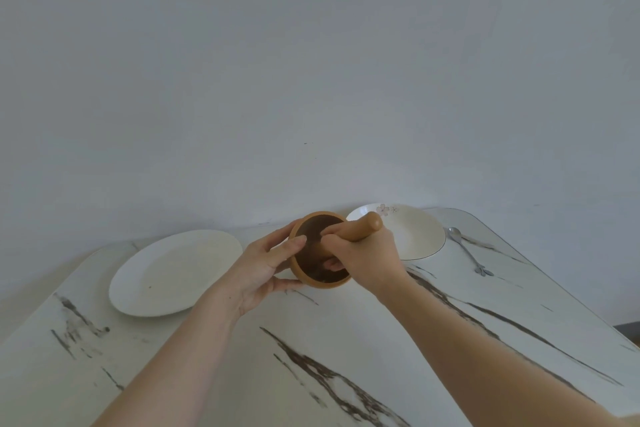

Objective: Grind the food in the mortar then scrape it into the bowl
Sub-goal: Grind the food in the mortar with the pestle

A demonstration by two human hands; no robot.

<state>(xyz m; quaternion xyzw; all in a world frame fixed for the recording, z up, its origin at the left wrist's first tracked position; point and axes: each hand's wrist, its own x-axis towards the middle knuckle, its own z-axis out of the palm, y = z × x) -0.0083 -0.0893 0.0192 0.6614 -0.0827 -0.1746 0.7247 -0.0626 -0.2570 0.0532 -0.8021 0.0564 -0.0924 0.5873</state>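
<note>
A brown wooden mortar [313, 279] stands on the marble table, tilted towards me. My left hand [266, 265] grips its left side, thumb over the rim. My right hand [363, 258] is closed around a wooden pestle [363, 229], whose lower end reaches down into the mortar while its rounded top points up to the right. A small pinkish bit of food [332, 265] shows at the bottom of the mortar. Behind my right hand sits a white bowl [415, 236] with a pink flower print near its rim.
A white plate [173, 274] lies to the left of the mortar. A metal spoon [465, 251] rests on the table to the right of the bowl. The white marble table [311, 357] meets a plain wall at the back; its right edge runs diagonally.
</note>
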